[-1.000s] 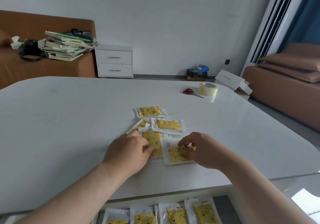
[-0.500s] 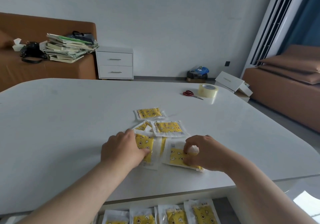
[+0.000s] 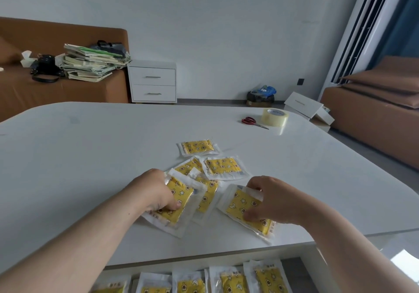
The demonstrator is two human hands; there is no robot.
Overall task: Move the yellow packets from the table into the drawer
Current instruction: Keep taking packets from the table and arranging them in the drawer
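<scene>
Several yellow packets with white edges lie on the white table. My left hand grips one yellow packet, lifted at its near end. My right hand pinches another yellow packet, tilted off the table near the front edge. One more packet lies between them. Further back rest three packets: one, one partly covered, and the farthest. Below the table edge the open drawer holds a row of several yellow packets.
Red-handled scissors and a roll of clear tape sit at the table's far right. Behind stand a white nightstand, a brown sofa with stacked books, and a brown couch at right.
Both hands have closed on a packet each and drawn them toward the table's front edge, raising them off the surface. The view has tilted slightly downward.
</scene>
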